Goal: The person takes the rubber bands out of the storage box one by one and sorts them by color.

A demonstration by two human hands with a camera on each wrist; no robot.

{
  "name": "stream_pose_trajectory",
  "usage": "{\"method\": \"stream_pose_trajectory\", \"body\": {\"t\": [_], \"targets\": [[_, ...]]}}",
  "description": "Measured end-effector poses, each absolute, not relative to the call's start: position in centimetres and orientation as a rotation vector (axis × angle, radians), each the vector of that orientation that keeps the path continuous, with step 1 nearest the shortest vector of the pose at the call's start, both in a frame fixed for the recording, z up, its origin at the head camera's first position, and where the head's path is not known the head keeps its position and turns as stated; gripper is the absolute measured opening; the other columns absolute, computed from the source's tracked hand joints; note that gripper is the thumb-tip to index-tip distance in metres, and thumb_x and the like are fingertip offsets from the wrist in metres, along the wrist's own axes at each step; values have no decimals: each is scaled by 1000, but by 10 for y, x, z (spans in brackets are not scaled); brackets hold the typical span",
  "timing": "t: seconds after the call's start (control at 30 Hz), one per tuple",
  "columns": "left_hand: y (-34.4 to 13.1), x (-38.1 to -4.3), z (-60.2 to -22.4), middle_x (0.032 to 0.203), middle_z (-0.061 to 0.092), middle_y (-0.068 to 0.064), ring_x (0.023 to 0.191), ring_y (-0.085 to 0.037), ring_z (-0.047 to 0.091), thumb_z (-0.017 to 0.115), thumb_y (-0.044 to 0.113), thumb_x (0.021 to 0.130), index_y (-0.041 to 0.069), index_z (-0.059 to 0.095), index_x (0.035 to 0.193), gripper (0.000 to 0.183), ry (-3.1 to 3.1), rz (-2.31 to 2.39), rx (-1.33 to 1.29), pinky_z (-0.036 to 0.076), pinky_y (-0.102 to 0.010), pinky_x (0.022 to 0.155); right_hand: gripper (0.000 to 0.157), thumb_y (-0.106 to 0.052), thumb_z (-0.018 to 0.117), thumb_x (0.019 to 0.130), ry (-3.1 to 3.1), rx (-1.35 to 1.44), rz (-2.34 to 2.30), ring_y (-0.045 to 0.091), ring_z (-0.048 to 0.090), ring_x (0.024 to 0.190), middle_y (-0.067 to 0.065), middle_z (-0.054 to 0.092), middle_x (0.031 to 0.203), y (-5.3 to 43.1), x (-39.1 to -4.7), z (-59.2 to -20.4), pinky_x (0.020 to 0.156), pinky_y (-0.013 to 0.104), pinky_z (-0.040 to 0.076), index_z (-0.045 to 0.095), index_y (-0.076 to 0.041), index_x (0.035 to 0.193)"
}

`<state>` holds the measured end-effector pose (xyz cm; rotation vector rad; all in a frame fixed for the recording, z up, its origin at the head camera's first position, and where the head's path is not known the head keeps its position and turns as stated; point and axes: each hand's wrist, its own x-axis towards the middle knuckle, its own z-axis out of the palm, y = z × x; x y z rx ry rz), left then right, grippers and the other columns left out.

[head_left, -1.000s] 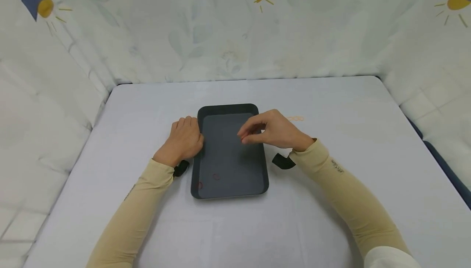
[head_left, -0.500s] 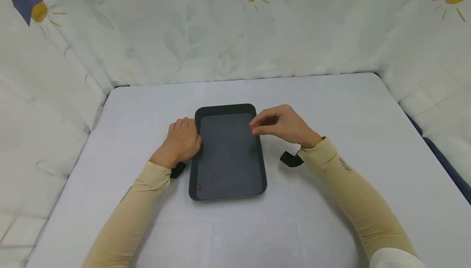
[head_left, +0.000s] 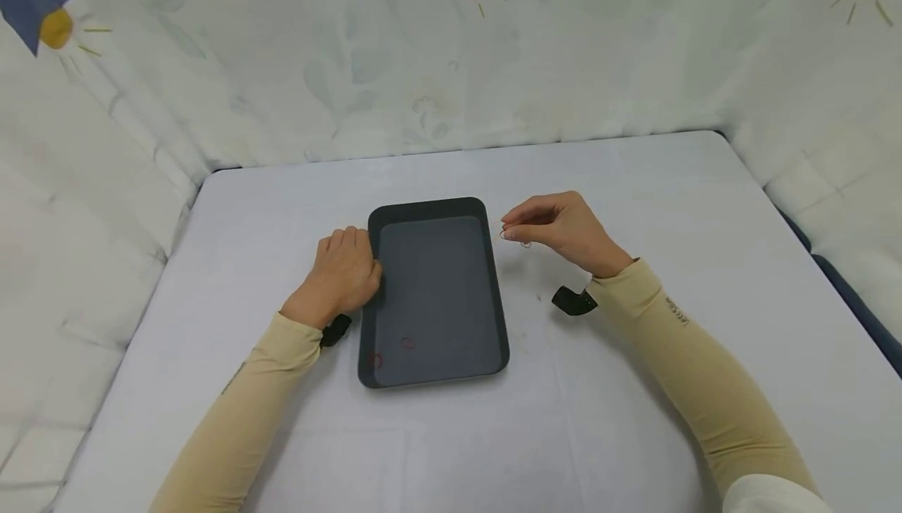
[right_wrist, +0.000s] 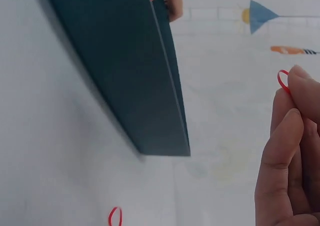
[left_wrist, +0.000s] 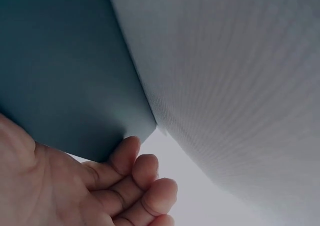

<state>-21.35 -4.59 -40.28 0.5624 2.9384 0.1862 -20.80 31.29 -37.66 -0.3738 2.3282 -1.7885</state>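
Observation:
A dark grey rectangular tray (head_left: 437, 294) lies on the white-covered table. My left hand (head_left: 341, 270) holds its left rim; in the left wrist view several curled fingers (left_wrist: 145, 171) are against the tray's outer wall. To the right of the tray, my right hand (head_left: 557, 227) is raised above the table. Between thumb and fingertips it pinches a small red rubber band (right_wrist: 283, 79). Below the hand, a second red rubber band (right_wrist: 115, 216) shows in the right wrist view. Inside the tray lie two thin red bands, one near the middle (head_left: 408, 343) and one by the lower left corner (head_left: 377, 360).
White cloth (head_left: 451, 450) covers the table around the tray. A pale patterned curtain (head_left: 395, 66) stands behind the table and along both sides. Dark wrist devices (head_left: 574, 301) sit under both forearms, which wear beige sleeves (head_left: 698, 372).
My right hand has moved from over the tray to the right, outside its rim, with the band between its fingertips. The left hand has stayed on the left rim.

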Motion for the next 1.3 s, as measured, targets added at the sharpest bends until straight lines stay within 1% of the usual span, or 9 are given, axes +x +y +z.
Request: {"method": "stream_pose_trajectory", "body": {"t": [0.13,0.3,0.4,0.53,0.8,0.93,1.1,1.3], "targets": [[-48,-210,-402,97,47,-18,99,-38,45,40,18,103,-2,47,99,22,2946,169,560,37,-53,93,35,-23,86,85,2296,-316,-1842,44,67,89,3,80,99,319,-210,-381,86,40,59,76,-3,112],[-49,-207,-401,99,47,-19,100,-39,45,41,19,103,-2,47,100,22,2954,166,567,37,-54,96,40,-26,86,85,2312,-246,-1860,40,69,99,1,80,103,327,-211,-386,89,41,59,75,-1,115],[-49,-205,-401,100,48,-20,100,-39,45,42,18,103,-3,47,101,22,2960,166,575,37,-55,96,43,-28,86,86,2328,-205,-1864,38,68,101,0,80,103,331,-211,-390,87,39,59,74,0,117],[-49,-202,-401,98,47,-19,98,-38,44,41,18,103,-3,47,99,22,2960,162,571,37,-54,93,40,-27,85,86,2321,-162,-1887,34,69,99,-2,80,102,335,-210,-394,85,36,58,75,-2,116],[-49,-195,-399,96,45,-18,97,-38,44,41,18,103,-2,46,98,21,2970,177,563,37,-52,91,46,-23,85,86,2262,-120,-1963,29,67,92,-2,80,96,341,-210,-399,82,33,56,71,6,119],[-48,-193,-399,96,45,-18,96,-38,44,42,17,103,-3,47,99,21,2982,194,573,37,-53,92,46,-23,86,86,2272,-73,-1955,25,68,90,-4,80,94,344,-209,-400,81,31,55,72,4,120],[-48,-192,-398,97,46,-19,95,-38,44,42,17,102,-4,47,101,22,2990,201,589,37,-53,92,45,-23,85,86,2284,-36,-1939,24,67,90,-6,80,94,348,-208,-402,82,31,55,72,3,120],[-47,-192,-396,97,47,-20,94,-38,44,42,16,102,-5,48,101,23,2988,191,592,38,-52,91,44,-26,85,86,2322,16,-1878,17,65,84,-10,79,94,351,-209,-405,79,29,52,74,1,119]]}}
